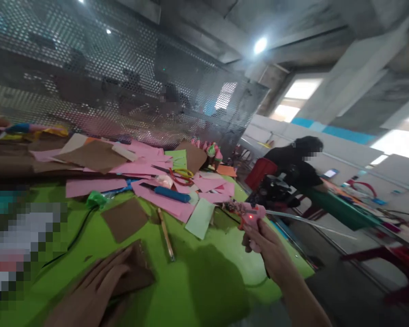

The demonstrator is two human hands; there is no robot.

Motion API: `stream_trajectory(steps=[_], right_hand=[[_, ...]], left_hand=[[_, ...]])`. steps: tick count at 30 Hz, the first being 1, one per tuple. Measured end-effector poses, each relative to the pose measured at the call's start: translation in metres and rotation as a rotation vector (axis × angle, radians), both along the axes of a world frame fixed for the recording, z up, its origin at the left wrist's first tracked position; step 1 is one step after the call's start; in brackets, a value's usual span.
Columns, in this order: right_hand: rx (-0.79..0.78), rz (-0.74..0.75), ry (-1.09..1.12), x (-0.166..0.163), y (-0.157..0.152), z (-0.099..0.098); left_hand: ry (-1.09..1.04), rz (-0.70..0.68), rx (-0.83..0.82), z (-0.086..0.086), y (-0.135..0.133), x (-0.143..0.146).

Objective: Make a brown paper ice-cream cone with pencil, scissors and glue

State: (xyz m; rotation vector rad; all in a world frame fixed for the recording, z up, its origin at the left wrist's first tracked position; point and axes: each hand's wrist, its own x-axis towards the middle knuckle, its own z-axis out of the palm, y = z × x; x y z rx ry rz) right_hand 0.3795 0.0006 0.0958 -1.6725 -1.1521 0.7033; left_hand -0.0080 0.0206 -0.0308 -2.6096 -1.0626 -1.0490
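Note:
My right hand [264,247] is closed around the handle of a pink hot glue gun [247,213], whose red light glows and whose clear glue stick pokes out to the right. My left hand [97,286] lies flat with fingers stretched on a brown paper piece [136,270] on the green tabletop [197,281]. A pencil [166,234] lies between the two hands. Another brown paper square [124,219] sits just beyond my left hand.
Pink, brown and pale green paper sheets [157,181] cover the far table, with a blue-handled cutter [170,194] and scissors [179,175]. A perforated metal screen [122,81] stands behind. Another person [293,168] sits at a neighbouring table on the right. A black cable [75,236] crosses the left.

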Motion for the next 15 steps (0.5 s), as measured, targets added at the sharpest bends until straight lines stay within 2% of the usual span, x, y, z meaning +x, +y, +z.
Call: stream_trajectory(steps=[4, 8, 11, 15], right_hand=[[-0.037, -0.062, -0.009, 0.015, 0.004, -0.014], [-0.059, -0.102, -0.113, 0.019, 0.011, -0.024], [-0.073, -0.102, -0.226, 0.022, 0.014, -0.026], [-0.102, -0.072, -0.369, 0.028, 0.018, -0.027]], left_hand=[[-0.045, 0.020, -0.074, -0.018, 0.001, -0.005], [-0.090, 0.088, -0.170, -0.021, -0.001, -0.006], [-0.086, 0.122, -0.192, -0.011, -0.002, -0.005], [-0.076, 0.204, -0.343, 0.016, -0.011, 0.002]])
